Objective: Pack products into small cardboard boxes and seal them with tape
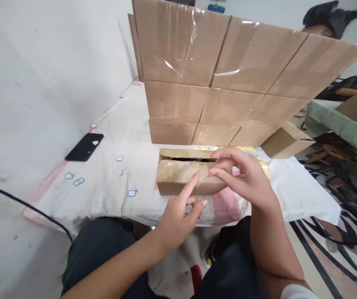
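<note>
A small cardboard box [180, 182] lies on the cloth in front of me, with a dark gap along its top between the flaps. Clear tape shines on the near flap. My left hand [181, 216] is at the box's near side, index finger stretched out to the near flap, thumb apart from it, nothing held. Over the right end of the top is my right hand [240, 174]. Its thumb and a finger come together in a pinch at the flap's edge; what is between them, if anything, is too small to make out.
Behind stands a wall of stacked taped cartons [178, 101], with another carton [287, 141] at its right. A black phone [84, 147] and several small stickers [132, 193] lie on the white cloth [103, 199]. A black cable [25, 203] hangs at left. Other people sit beyond.
</note>
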`<state>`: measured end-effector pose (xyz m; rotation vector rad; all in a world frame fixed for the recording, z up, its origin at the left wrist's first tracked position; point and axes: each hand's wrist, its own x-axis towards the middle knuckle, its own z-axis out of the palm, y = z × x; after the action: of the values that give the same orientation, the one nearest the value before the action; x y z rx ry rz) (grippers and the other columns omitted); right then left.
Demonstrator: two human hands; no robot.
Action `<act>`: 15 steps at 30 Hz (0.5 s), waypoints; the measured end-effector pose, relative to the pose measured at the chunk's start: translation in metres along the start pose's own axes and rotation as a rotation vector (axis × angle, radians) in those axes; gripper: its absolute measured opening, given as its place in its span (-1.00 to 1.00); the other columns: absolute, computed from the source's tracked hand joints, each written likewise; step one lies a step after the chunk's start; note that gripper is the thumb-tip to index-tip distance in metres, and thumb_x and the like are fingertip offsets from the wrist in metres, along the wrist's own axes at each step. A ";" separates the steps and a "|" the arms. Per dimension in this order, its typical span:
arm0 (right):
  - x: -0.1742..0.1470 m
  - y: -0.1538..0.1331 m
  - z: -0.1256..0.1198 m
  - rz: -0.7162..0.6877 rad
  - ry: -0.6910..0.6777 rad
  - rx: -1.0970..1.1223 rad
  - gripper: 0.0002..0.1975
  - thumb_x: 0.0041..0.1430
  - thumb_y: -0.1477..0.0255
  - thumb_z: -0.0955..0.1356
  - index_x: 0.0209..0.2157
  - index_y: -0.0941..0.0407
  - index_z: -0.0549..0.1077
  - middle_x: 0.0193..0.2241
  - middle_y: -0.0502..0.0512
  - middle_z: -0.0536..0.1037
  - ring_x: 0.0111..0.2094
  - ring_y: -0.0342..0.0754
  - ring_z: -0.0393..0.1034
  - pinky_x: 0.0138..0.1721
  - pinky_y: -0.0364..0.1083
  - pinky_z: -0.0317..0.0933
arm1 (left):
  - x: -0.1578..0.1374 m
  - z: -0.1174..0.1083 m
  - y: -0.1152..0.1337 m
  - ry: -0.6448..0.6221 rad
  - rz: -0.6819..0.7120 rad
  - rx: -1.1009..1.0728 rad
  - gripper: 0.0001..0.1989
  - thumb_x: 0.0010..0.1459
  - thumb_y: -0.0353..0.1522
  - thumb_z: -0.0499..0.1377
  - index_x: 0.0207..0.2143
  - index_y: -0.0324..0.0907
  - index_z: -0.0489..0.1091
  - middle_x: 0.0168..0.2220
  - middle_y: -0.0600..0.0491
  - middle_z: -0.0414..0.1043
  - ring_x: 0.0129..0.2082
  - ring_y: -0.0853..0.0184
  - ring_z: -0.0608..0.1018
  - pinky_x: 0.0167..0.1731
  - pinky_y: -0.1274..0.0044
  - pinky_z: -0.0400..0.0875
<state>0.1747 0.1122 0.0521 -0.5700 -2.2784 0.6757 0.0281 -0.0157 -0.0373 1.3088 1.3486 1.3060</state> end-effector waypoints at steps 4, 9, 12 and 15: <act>0.001 -0.001 -0.009 -0.089 0.056 -0.055 -0.84 0.18 0.43 0.47 -0.19 0.04 0.48 -0.37 -0.02 0.63 -0.34 -0.08 0.56 -0.28 -0.13 0.39 | -0.003 0.000 -0.003 0.106 -0.033 -0.012 -0.53 0.29 -0.22 0.16 0.20 -0.16 0.31 -0.64 0.28 0.19 -0.60 0.47 0.28 -0.54 0.62 0.19; -0.003 -0.008 -0.010 -0.117 0.036 -0.059 -0.66 0.16 0.48 0.47 -0.03 0.00 0.44 -0.30 0.01 0.61 -0.27 -0.03 0.58 -0.18 -0.06 0.44 | -0.001 -0.011 -0.009 0.329 0.096 -0.013 -0.83 0.25 -0.31 0.22 -0.13 -0.12 0.35 -0.64 0.32 0.09 -0.61 0.51 0.23 -0.48 0.64 0.21; -0.007 -0.011 -0.006 -0.134 -0.042 -0.004 -0.57 0.17 0.51 0.45 0.06 -0.01 0.39 -0.27 0.02 0.59 -0.25 -0.03 0.57 -0.21 -0.07 0.46 | -0.001 -0.017 -0.008 0.430 0.189 -0.012 -0.85 0.24 -0.37 0.21 -0.15 -0.10 0.31 -0.63 0.33 0.07 -0.62 0.52 0.22 -0.50 0.65 0.21; -0.010 -0.012 -0.002 -0.152 -0.078 0.013 -0.52 0.17 0.53 0.44 0.10 -0.02 0.37 -0.20 0.04 0.57 -0.25 -0.04 0.56 -0.22 -0.08 0.47 | 0.000 -0.020 -0.008 0.454 0.257 0.018 -0.81 0.23 -0.40 0.21 -0.12 -0.10 0.31 -0.63 0.34 0.07 -0.63 0.53 0.22 -0.51 0.66 0.22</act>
<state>0.1804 0.0984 0.0559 -0.3657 -2.3602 0.6469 0.0078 -0.0177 -0.0430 1.2755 1.5298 1.8552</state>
